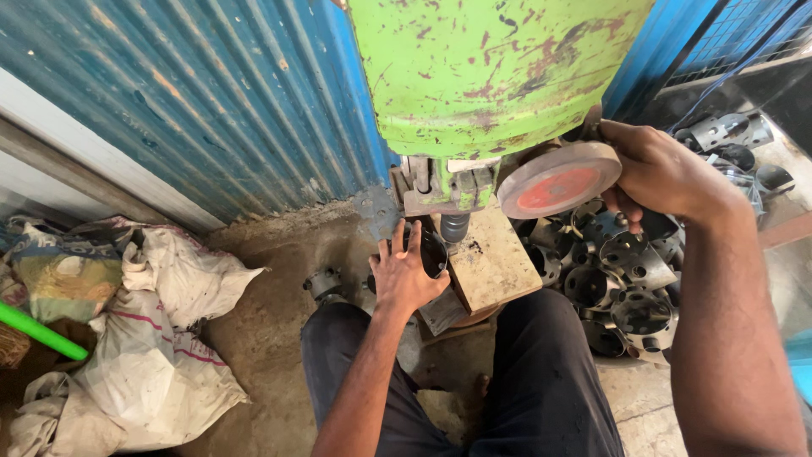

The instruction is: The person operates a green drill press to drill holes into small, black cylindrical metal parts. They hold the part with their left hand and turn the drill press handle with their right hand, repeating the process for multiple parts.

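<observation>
A worn green press machine (pixel 491 68) fills the top centre, with a dark punch (pixel 454 227) pointing down over a wooden block (pixel 495 267). My left hand (pixel 404 272) holds a dark round metal cup part (pixel 433 252) on the block's left edge, just beside the punch. My right hand (pixel 655 173) grips the rim of the machine's round handwheel with a red face (pixel 558 179). My knees in dark trousers sit on either side of the block.
A heap of several dark metal cup parts with holes (pixel 622 283) lies right of the block. Dirty white sacks (pixel 169 338) and a green pipe (pixel 38 330) lie at the left. A blue corrugated metal wall (pixel 211 101) stands behind. One loose metal part (pixel 324 283) rests on the floor.
</observation>
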